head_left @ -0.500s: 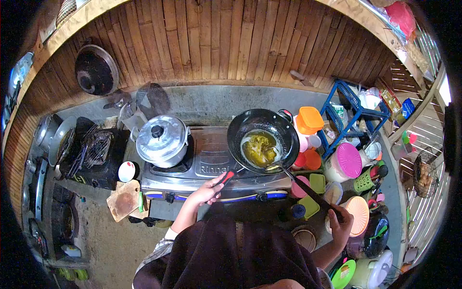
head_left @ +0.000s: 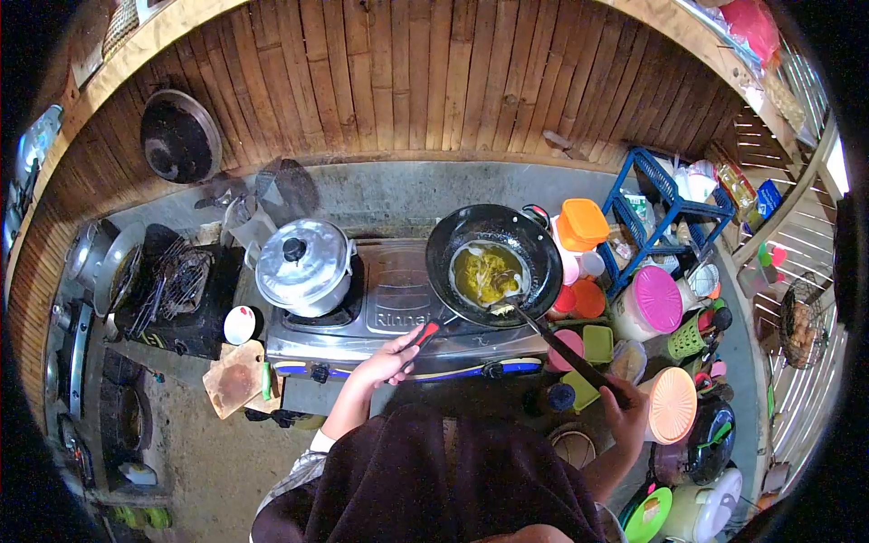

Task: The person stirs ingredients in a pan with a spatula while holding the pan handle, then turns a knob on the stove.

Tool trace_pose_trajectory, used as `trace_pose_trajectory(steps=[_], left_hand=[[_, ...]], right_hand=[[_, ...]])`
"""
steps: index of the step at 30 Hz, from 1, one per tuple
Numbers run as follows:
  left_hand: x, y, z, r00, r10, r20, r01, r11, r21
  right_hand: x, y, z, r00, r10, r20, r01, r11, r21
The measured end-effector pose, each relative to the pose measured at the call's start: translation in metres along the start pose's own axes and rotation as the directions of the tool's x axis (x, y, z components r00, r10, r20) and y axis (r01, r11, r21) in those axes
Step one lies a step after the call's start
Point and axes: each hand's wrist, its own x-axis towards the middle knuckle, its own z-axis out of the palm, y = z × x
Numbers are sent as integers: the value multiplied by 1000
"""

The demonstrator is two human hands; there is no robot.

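Note:
A black wok (head_left: 543, 249) sits on the right burner of the gas stove (head_left: 403, 281), with yellowish food in oil (head_left: 491, 273) at its bottom. My left hand (head_left: 387, 360) is wrapped round the wok's handle (head_left: 426, 333), which has a red part. In my right hand (head_left: 626, 407) is the dark handle of a long spatula (head_left: 575, 358). The spatula's head reaches into the near side of the wok, at the edge of the food. A lidded aluminium pot (head_left: 303, 271) stands on the left burner.
Right of the stove are an orange container (head_left: 582, 224), a pink-lidded tub (head_left: 657, 300), a blue rack (head_left: 665, 213) and several other plastic containers. To the left lie a small bowl (head_left: 239, 324), a cutting board (head_left: 237, 380) with a green-handled knife (head_left: 266, 380), and a grill rack (head_left: 181, 279).
My right hand has shifted slightly left and down, and the spatula's head has moved a little further into the wok. My left hand stays on the handle.

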Motion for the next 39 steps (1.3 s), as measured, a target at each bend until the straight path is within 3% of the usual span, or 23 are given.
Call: trace_pose_trajectory(steps=[2,3,5,8,15,21,28,30,34,36,39], left_hand=[[0,2,2,1000,-11,-2,11,1000,-7],[-1,3,3,1000,-11,-1,11,1000,-6],[-3,7,5,998,-42,-40,43,999,11],[-2,5,5,998,-45,-34,45,999,-22],[-2,3,4,1000,-21,-22,21,1000,-9],[1,-2,4,999,-23,-36,21,999,-41],[3,-5,4,999,-8,-43,6,999,-39],[3,-4,4,999,0,-51,-1,1000,-15],[-1,1,6,1000,-6,-30,5,1000,-31],[-2,3,7,1000,-7,-25,6,999,-37],[-3,5,7,1000,-20,-6,20,999,-46]], right_hand=[[3,-1,6,992,-125,8,126,991,-55],[4,-4,10,992,-125,7,125,991,-55],[4,-10,18,999,-28,44,21,989,150],[11,-16,33,997,-65,48,54,977,204],[33,-1,78,986,-49,157,19,982,189],[49,22,114,976,-181,123,139,946,293],[54,53,120,979,-141,148,103,966,239],[49,47,111,984,-117,131,59,923,379],[38,38,90,982,-145,118,115,966,230],[31,16,74,977,44,208,-90,973,215],[26,23,63,985,-49,165,23,988,151]])
